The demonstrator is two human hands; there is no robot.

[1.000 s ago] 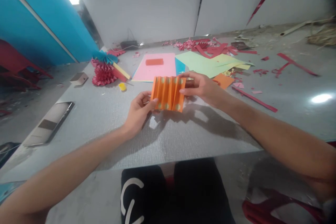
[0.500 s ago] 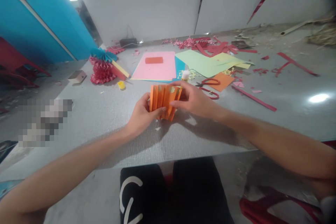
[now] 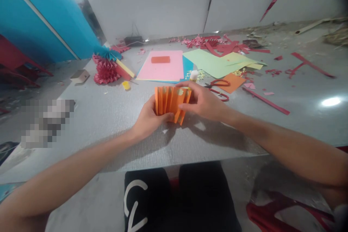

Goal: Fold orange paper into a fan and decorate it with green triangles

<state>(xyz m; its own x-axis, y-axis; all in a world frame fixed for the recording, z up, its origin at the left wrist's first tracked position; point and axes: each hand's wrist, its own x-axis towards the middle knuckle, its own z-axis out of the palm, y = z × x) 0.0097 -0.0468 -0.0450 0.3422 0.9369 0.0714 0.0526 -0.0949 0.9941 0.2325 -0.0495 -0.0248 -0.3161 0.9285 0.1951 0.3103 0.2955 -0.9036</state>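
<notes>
An orange pleated paper (image 3: 170,103) with small cut-outs stands on its edge on the grey table (image 3: 108,130), squeezed between both hands. My left hand (image 3: 148,119) grips its left end, thumb across the front folds. My right hand (image 3: 202,102) closes on its right end, fingers curled over the top pleats. Just behind my right hand lie red-handled scissors (image 3: 219,88) and a small white glue bottle (image 3: 193,75).
Pink (image 3: 163,67), blue and green paper sheets (image 3: 214,63) lie behind the hands. A red and blue folded paper fan (image 3: 106,69) sits at the left, with a small yellow piece (image 3: 125,85) nearby. Red paper scraps and strips (image 3: 265,101) litter the far right. A blurred object lies at the left edge.
Both hands have pushed the orange pleated paper together, from spread wide to a tight stack. The scissors and glue bottle came into view behind my right hand.
</notes>
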